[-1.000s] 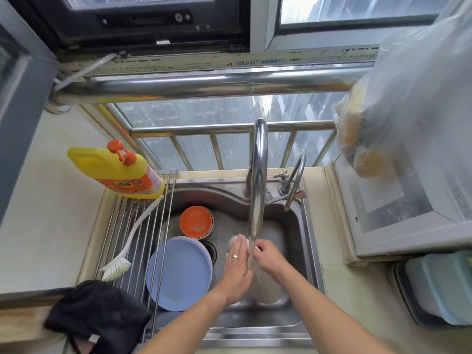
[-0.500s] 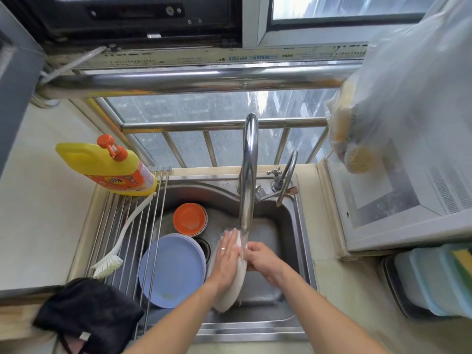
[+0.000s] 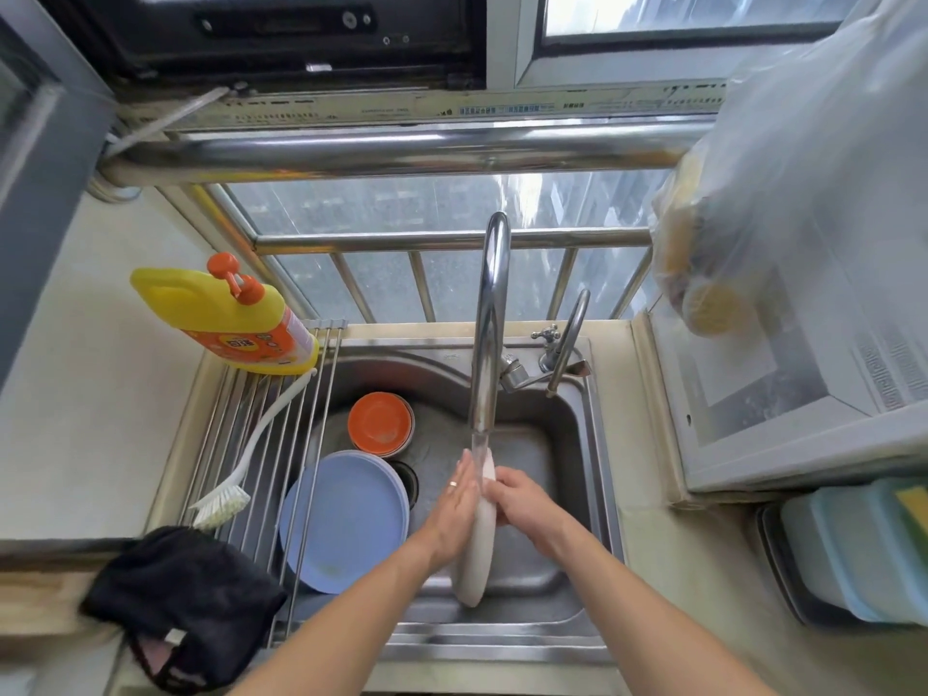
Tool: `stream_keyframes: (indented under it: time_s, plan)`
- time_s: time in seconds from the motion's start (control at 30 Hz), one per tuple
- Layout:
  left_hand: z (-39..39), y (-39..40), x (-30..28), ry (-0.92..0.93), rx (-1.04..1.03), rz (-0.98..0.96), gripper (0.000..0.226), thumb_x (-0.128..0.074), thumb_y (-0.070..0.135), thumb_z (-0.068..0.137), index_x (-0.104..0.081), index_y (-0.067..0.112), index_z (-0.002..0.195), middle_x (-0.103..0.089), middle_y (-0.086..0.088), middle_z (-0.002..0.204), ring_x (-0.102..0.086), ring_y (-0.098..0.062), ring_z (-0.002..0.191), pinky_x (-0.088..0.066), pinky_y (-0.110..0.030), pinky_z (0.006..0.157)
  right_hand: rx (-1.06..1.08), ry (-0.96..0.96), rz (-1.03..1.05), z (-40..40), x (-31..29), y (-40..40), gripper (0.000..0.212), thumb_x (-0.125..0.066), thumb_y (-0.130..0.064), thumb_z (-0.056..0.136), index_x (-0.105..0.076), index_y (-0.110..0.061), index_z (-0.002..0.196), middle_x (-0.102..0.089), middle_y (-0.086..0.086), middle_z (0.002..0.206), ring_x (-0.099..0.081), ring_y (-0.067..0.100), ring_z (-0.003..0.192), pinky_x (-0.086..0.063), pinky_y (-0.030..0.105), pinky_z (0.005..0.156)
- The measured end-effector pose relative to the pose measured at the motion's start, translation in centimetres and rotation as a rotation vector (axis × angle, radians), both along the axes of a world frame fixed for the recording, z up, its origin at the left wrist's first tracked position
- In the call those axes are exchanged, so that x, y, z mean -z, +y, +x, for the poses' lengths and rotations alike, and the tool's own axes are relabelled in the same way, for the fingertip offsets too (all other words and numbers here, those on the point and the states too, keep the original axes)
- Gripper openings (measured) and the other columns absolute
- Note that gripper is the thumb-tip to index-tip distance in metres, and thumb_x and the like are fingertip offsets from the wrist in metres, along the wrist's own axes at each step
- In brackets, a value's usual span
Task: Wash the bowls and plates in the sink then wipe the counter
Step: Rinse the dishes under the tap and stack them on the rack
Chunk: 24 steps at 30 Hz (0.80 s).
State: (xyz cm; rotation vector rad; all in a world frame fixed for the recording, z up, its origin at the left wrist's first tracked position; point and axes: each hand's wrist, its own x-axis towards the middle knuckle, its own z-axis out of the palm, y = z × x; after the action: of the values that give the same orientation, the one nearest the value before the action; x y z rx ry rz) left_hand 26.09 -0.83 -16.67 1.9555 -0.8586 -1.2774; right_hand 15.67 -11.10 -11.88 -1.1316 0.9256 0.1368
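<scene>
Water runs from the tall faucet (image 3: 489, 319) onto a white plate (image 3: 474, 565), which we hold on its edge just under the spout, inside the sink (image 3: 577, 429). In the head view our left hand (image 3: 454, 514) lies flat, with straight fingers, against the plate's left face. Our right hand (image 3: 522, 504) curls over the rim from the other side; how its thumb lies we cannot tell.

A second ago the plate was lying low and mostly hidden under our hands; now it stands upright in the stream, so we judge that the rinsing of this one plate is in progress.

Left of the faucet, in the sink, wait the blue plates (image 3: 344, 519) and, behind them, the orange bowls (image 3: 380, 424). Further left, a brush (image 3: 236, 489) lies on the rack (image 3: 281, 429), near the yellow detergent bottle (image 3: 226, 319). The black cloth (image 3: 176, 600) rests on the counter (image 3: 75, 394), so most washing and all wiping remain, we think.
</scene>
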Motion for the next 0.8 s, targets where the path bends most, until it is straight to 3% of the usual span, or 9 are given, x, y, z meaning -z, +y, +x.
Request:
stream_keyframes:
  time_s: [0.1, 0.2, 0.33, 0.43, 0.5, 0.6, 0.67, 0.73, 0.8]
  plan:
    - [0.4, -0.2, 0.0, 0.118, -0.175, 0.071, 0.074, -0.019, 0.073, 0.094, -0.013, 0.039, 0.16, -0.007, 0.013, 0.167, -0.003, -0.004, 0.153, -0.004, -0.04, 0.128, -0.076, -0.056, 0.0, -0.4, -0.6, 0.6, 0.034, -0.055, -0.022, 0.094, -0.064, -0.003, 0.12, -0.073, 0.008, 0.104, -0.069, 0.016, 0.091, -0.054, 0.028, 0.074]
    - [1.1, -1.5, 0.2, 0.131, -0.352, 0.152, 0.053, -0.023, 0.053, 0.107, -0.033, 0.031, 0.155, -0.034, 0.003, 0.159, -0.03, -0.015, 0.146, -0.018, -0.036, 0.124, -0.091, -0.107, 0.027, -0.8, -1.1, 1.1, 0.025, -0.052, -0.01, 0.103, -0.061, -0.001, 0.125, -0.071, 0.015, 0.108, -0.068, 0.02, 0.097, -0.057, 0.032, 0.08]
    - [0.3, -3.0, -0.6, 0.187, -0.443, 0.244, 0.048, -0.029, 0.051, 0.107, -0.062, 0.016, 0.101, -0.068, -0.014, 0.108, -0.062, -0.021, 0.093, -0.051, -0.032, 0.083, -0.056, -0.138, 0.039, -1.8, -1.6, 1.9, 0.028, -0.053, -0.01, 0.102, -0.06, 0.0, 0.128, -0.069, 0.022, 0.111, -0.068, 0.027, 0.101, -0.055, 0.043, 0.093]
    - [-1.3, -1.4, -1.2, 0.266, -0.34, 0.165, 0.065, -0.033, 0.069, 0.098, -0.063, 0.019, 0.129, -0.064, -0.015, 0.128, -0.062, -0.023, 0.116, -0.05, -0.045, 0.104, -0.006, -0.111, 0.066, -2.9, -1.5, 2.7, 0.024, -0.05, -0.005, 0.102, -0.065, -0.005, 0.121, -0.072, 0.014, 0.106, -0.07, 0.021, 0.097, -0.056, 0.043, 0.093]
    - [-2.3, 0.2, -2.8, 0.256, -0.198, 0.055, 0.055, -0.03, 0.057, 0.105, -0.043, 0.029, 0.151, -0.048, 0.005, 0.148, -0.048, -0.011, 0.134, -0.037, -0.028, 0.116, 0.052, -0.096, 0.088, -3.4, -1.5, 3.3, 0.025, -0.049, 0.0, 0.101, -0.067, -0.009, 0.115, -0.075, 0.008, 0.104, -0.072, 0.017, 0.094, -0.059, 0.034, 0.086]
    - [-3.0, 2.6, -3.3, 0.223, -0.033, -0.021, 0.046, -0.021, 0.039, 0.111, -0.028, 0.035, 0.156, -0.037, 0.024, 0.147, -0.036, 0.018, 0.132, -0.026, 0.003, 0.101, 0.158, -0.072, 0.101, -3.6, -1.1, 4.0, 0.024, -0.049, 0.0, 0.101, -0.066, -0.008, 0.116, -0.076, 0.01, 0.103, -0.074, 0.021, 0.094, -0.059, 0.031, 0.081]
    - [-3.0, 4.4, -2.0, 0.187, 0.058, 0.001, 0.047, -0.022, 0.05, 0.108, -0.025, 0.046, 0.154, -0.037, 0.027, 0.15, -0.031, 0.022, 0.133, -0.025, -0.007, 0.11, 0.239, -0.032, 0.094, -3.5, -0.6, 4.2, 0.023, -0.048, 0.0, 0.102, -0.065, -0.003, 0.118, -0.075, 0.017, 0.105, -0.073, 0.023, 0.092, -0.06, 0.031, 0.077]
    - [-2.7, 6.2, -1.2, 0.164, 0.111, 0.042, 0.054, -0.023, 0.062, 0.103, -0.022, 0.049, 0.155, -0.032, 0.022, 0.158, -0.027, 0.008, 0.144, -0.02, -0.028, 0.124, 0.318, 0.02, 0.094, -3.3, 0.0, 4.3, 0.022, -0.046, 0.0, 0.102, -0.065, 0.0, 0.114, -0.075, 0.017, 0.1, -0.073, 0.024, 0.088, -0.06, 0.031, 0.074]
    - [-2.4, 7.2, -0.6, 0.153, 0.118, 0.075, 0.054, -0.024, 0.061, 0.103, -0.027, 0.044, 0.155, -0.036, 0.016, 0.158, -0.03, -0.002, 0.146, -0.02, -0.036, 0.125, 0.375, 0.057, 0.092, -3.2, 0.2, 4.5, 0.02, -0.046, -0.001, 0.103, -0.066, 0.002, 0.105, -0.074, 0.017, 0.094, -0.073, 0.026, 0.084, -0.059, 0.031, 0.071]
